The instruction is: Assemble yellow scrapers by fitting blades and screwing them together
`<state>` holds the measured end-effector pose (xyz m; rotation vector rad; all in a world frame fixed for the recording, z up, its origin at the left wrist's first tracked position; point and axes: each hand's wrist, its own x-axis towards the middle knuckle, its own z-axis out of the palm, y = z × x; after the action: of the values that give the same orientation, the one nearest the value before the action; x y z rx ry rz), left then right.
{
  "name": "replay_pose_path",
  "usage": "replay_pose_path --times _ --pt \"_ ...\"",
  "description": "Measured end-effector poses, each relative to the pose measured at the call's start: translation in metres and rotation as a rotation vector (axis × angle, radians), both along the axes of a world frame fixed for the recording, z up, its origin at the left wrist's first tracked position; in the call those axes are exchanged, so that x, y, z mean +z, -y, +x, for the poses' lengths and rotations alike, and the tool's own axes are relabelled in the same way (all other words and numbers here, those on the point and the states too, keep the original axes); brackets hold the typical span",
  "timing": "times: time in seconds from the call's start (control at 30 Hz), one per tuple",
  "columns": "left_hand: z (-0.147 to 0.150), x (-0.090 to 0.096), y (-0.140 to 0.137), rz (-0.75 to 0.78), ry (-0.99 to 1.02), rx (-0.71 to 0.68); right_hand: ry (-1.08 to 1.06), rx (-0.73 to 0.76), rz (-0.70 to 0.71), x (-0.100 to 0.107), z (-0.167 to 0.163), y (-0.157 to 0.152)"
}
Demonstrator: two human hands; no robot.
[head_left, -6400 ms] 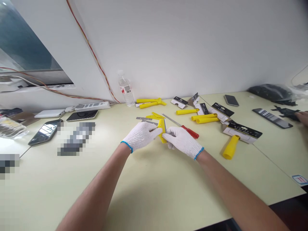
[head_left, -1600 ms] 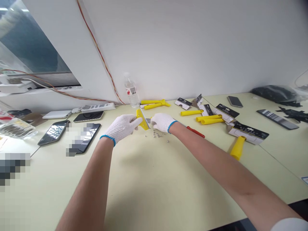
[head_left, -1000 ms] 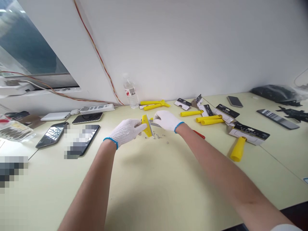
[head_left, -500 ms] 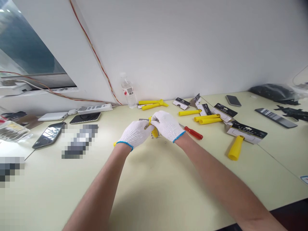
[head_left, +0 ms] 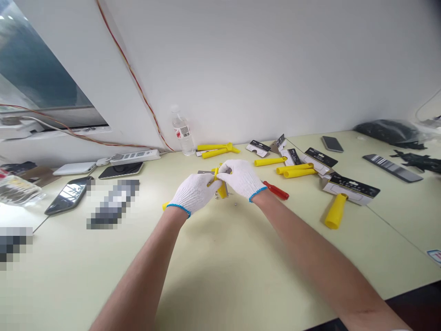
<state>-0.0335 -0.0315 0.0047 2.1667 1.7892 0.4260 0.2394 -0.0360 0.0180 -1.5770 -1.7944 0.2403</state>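
Note:
White knitted gloves with blue cuffs cover both hands. My left hand (head_left: 195, 193) is closed around a yellow scraper (head_left: 222, 189); its handle end sticks out past the wrist on the left. My right hand (head_left: 239, 179) is closed in a pinch at the scraper's yellow head, against the left fingertips. Whatever it pinches is too small or hidden to name. A flat grey metal strip (head_left: 204, 172) shows just behind the left fingers. Small screws (head_left: 217, 196) lie below the head. To the right of my right hand rests a red-handled screwdriver (head_left: 277, 191), its shaft hidden by the hand.
Several yellow handles (head_left: 298, 173) and black-and-white cards (head_left: 354, 187) lie at right. Yellow scraper parts (head_left: 220, 151) and a water bottle (head_left: 183, 131) are by the wall. Phones (head_left: 69, 195) and a power strip (head_left: 135, 156) lie left. A flat dark blade-like strip (head_left: 392, 168) lies far right.
My right fingertips have shifted slightly and curled into a rounder pinch at the head. More of the scraper head and the metal strip shows. The left hand keeps its hold.

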Motion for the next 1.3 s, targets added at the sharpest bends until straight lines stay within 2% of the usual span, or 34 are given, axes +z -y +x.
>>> replay_pose_path --times 0.1,0.2,0.27,0.33,0.4,0.43,0.47,0.53,0.6,0.7,0.77,0.8,0.9,1.1,1.2,1.3 --pt "0.000 0.000 0.000 -0.001 -0.002 0.001 -0.064 0.032 0.091 0.015 0.084 0.009" --pt "0.001 0.001 0.001 -0.022 -0.005 0.012 -0.020 0.044 0.276 0.026 0.212 0.004" --pt "0.001 0.003 0.002 -0.028 -0.010 0.012 0.085 0.082 0.405 0.024 0.304 -0.006" --pt "0.002 0.004 0.003 -0.028 -0.016 0.011 0.148 0.098 0.470 0.017 0.378 -0.018" --pt "0.002 0.004 0.003 -0.036 -0.019 0.017 0.161 0.161 0.518 0.010 0.415 -0.025" --pt "0.002 0.004 0.003 -0.041 -0.019 0.017 0.157 0.209 0.536 0.009 0.416 -0.026" --pt "0.002 0.004 0.003 -0.043 -0.019 0.017 0.149 0.257 0.533 0.009 0.404 -0.025" --pt "0.002 0.003 0.002 -0.043 -0.018 0.017 0.105 0.317 0.460 0.012 0.348 -0.019" --pt "0.001 0.002 0.001 -0.039 -0.017 0.019 0.017 0.302 0.308 0.014 0.260 -0.012" --pt "0.000 0.002 0.001 -0.043 -0.022 0.019 -0.050 0.371 0.103 0.009 0.118 -0.007" --pt "0.000 0.002 0.001 -0.043 -0.024 0.019 -0.058 0.405 -0.003 0.000 0.046 -0.010" --pt "0.000 0.003 0.001 -0.039 -0.021 0.018 -0.061 0.409 -0.045 -0.004 0.021 -0.012" --pt "0.000 0.004 0.001 -0.026 -0.003 0.017 -0.063 0.414 -0.099 -0.013 -0.025 -0.021" --pt "-0.003 0.003 0.000 -0.024 0.032 0.017 -0.066 0.299 -0.270 -0.013 -0.081 -0.038" --pt "-0.004 0.003 0.000 -0.027 0.045 0.012 -0.057 0.306 -0.271 -0.014 -0.093 -0.041" --pt "-0.004 0.003 0.000 -0.029 0.056 0.015 -0.038 0.347 -0.228 -0.019 -0.089 -0.045"
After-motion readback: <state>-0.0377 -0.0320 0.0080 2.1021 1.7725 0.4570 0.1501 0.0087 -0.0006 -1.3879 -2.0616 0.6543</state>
